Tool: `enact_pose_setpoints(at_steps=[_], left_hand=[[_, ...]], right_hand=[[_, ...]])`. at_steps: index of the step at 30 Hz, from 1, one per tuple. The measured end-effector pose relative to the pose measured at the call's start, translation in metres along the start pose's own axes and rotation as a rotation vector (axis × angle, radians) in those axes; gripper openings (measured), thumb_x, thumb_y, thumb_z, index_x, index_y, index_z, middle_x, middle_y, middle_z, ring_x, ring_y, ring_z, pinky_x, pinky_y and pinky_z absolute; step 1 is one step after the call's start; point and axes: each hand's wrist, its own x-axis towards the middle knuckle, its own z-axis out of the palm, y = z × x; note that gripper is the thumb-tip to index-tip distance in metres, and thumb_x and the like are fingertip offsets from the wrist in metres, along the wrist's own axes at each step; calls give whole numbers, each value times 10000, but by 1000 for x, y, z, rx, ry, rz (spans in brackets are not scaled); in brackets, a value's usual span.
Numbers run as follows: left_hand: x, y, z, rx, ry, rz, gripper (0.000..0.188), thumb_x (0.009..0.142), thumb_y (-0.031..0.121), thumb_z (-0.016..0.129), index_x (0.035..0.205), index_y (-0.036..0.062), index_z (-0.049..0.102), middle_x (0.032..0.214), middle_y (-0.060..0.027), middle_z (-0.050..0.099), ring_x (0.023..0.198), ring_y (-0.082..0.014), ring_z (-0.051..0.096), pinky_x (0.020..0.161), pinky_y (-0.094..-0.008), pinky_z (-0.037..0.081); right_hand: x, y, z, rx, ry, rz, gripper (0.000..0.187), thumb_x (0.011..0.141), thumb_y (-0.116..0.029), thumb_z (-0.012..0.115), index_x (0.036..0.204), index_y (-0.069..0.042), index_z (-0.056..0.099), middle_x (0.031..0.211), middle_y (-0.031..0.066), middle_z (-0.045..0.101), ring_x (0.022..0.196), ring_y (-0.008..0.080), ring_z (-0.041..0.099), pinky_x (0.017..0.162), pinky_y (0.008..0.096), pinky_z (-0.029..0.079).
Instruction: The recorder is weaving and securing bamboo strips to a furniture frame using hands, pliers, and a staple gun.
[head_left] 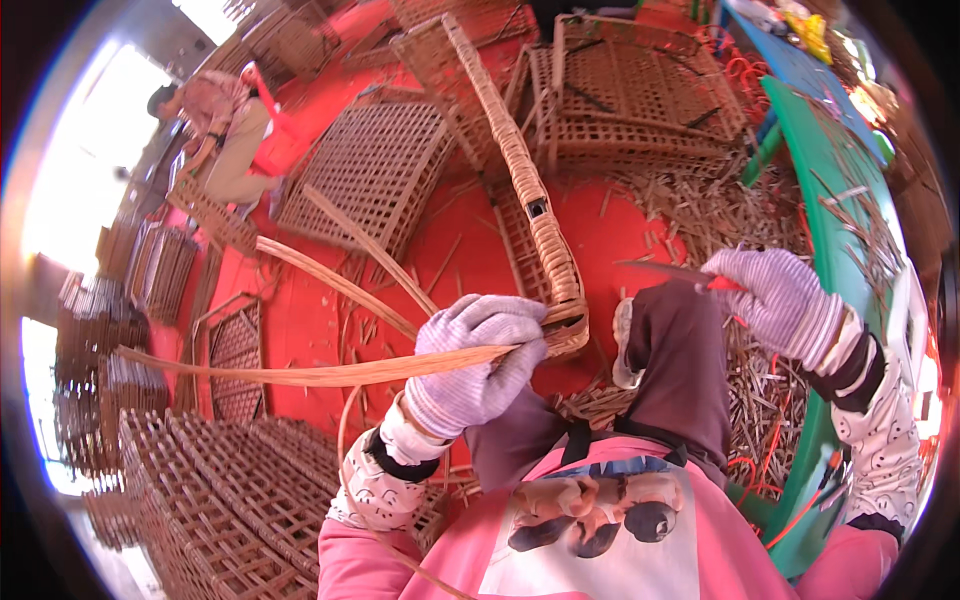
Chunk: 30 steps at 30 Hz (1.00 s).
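Note:
My left hand (478,362), in a striped light-purple glove, is closed at the bent end of a long frame bar (508,140) wrapped in tan wicker. A flat wicker strip (290,374) is pinched in its fingers and sticks out far to the left. Two more loose strips (340,287) lead away beyond this hand. Over to the right, clear of the bar, my right hand (775,300) wears a matching glove and grips a knife (665,269) by its red handle. The blade points left, above my knee.
Woven lattice panels (365,165) lie on the red floor (470,235), with more stacked (220,500) at lower left. Strip scraps (685,205) litter the right side beside a green bench (840,210). Far left, a person (225,125) bends near a red chair (285,145).

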Motion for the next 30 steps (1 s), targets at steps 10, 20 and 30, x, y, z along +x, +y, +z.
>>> enact_pose_setpoints(at_steps=[10,20,30], left_hand=[[-25,-10,-15,1,26,-164,119,661,83,698,728,55,603,811,-88,651,730,-240,628,728,-365,512],[-13,-6,-7,-89,-16,-70,137,658,64,688,775,73,618,884,-75,650,780,-254,632,703,-361,523],[-10,-4,-1,-69,-32,-53,158,676,90,686,809,84,602,914,-65,638,780,-240,627,659,-346,525]], right_hand=[[125,19,28,14,-134,-649,158,696,-50,595,839,-88,652,689,110,605,623,328,581,552,376,460],[136,-2,12,-227,-247,-634,212,707,-337,655,626,-153,586,522,53,507,526,269,521,566,389,336],[133,-18,0,-456,-166,-745,229,650,-307,690,574,-130,568,508,69,503,519,271,519,590,400,360]])
